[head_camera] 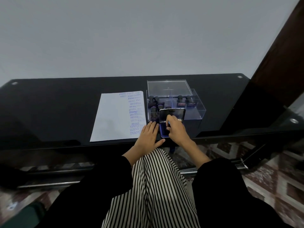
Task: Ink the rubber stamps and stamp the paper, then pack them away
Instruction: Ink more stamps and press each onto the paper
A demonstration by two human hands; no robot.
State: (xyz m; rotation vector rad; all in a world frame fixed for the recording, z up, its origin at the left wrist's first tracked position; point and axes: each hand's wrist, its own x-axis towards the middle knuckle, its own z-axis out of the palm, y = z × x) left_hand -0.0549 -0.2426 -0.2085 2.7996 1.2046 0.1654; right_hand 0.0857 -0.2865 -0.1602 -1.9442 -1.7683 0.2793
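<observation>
A white sheet of paper (115,117) lies on the black glass table (49,104), its right edge covered in blue stamped words. Right of it stands a clear acrylic box (194,109) holding several black-handled rubber stamps (181,101). In front of the box sits an open ink pad (162,131) with a blue pad and a raised dark lid (172,113). My left hand (148,137) lies flat on the table beside the pad's left edge. My right hand (176,130) hovers over the pad with fingers curled; whatever it pinches is hidden.
The box's clear lid (169,87) leans at the back of the box. A dark wooden frame (279,55) rises at the right. The table's front edge runs just under my wrists, with patterned floor (271,178) below.
</observation>
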